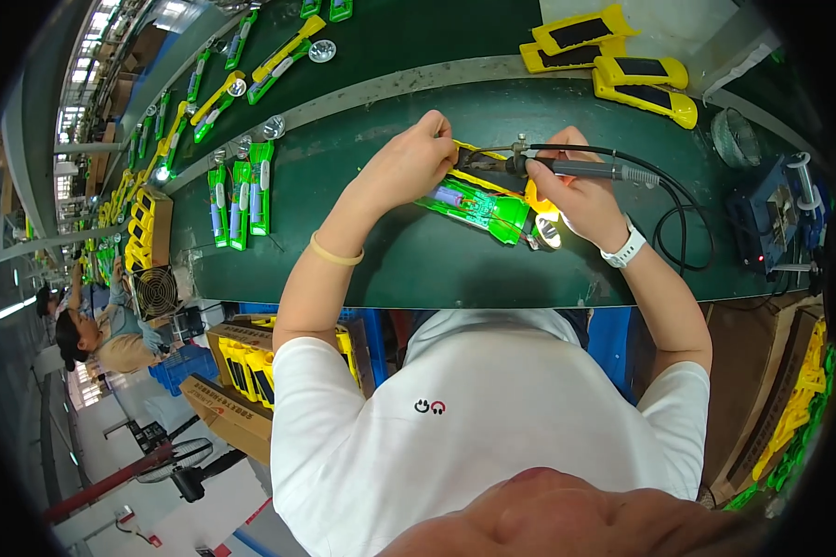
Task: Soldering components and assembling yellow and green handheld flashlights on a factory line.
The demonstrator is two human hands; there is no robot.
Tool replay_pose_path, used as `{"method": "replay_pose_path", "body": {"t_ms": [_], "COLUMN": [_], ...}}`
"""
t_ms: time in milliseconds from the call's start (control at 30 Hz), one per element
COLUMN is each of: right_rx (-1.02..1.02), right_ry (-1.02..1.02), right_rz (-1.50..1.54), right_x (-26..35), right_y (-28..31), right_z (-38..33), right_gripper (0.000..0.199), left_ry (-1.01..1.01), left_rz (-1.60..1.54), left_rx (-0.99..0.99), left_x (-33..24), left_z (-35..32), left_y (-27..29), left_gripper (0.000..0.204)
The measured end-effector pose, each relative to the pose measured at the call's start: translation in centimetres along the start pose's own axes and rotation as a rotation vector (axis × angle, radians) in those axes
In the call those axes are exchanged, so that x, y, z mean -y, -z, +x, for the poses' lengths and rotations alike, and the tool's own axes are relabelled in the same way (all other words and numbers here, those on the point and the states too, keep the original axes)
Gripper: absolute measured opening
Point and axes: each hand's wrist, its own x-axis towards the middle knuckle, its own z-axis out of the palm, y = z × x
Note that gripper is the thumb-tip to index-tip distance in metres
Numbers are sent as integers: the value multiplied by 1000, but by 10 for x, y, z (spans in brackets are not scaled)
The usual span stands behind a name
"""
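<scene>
My right hand (581,195) is closed around the grey handle of a soldering iron (599,170), whose front end points left over a yellow casing half (492,187). At the casing's left end, the fingers of my left hand (409,165) are pinched together; what they hold is hidden. Just below lies a green casing half (506,223) with a circuit board (476,206), thin wires and a purple battery (448,196). Beside its right end, under my right hand, a round lamp head (550,232) shines.
Several green casing halves (241,204) lie left on the green bench (344,278). Yellow casings with dark panels (641,70) are piled far right. A blue soldering station (762,218) and mesh cup (734,139) stand right, near a looped black cable (683,213). A co-worker (111,343) sits left.
</scene>
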Motion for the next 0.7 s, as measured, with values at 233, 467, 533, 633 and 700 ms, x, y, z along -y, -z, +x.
{"method": "replay_pose_path", "body": {"t_ms": [233,467,533,633,700], "right_rx": [56,44,41,60,79], "right_ry": [15,27,27,54,82], "right_rz": [-103,-105,-115,-187,-250], "right_x": [1,0,0,2,1], "right_y": [-8,-9,-9,-7,-7], "right_z": [6,7,7,8,8], "right_gripper": [23,22,22,20,19], "left_ry": [-42,-64,6,-33,-26], "left_rz": [-28,-29,-40,-18,-19], "left_rx": [-21,-35,15,-9,-2], "left_x": [5,5,0,3,2], "left_z": [0,0,1,0,1], "left_y": [0,0,4,1,1], "left_gripper": [5,5,5,5,5]}}
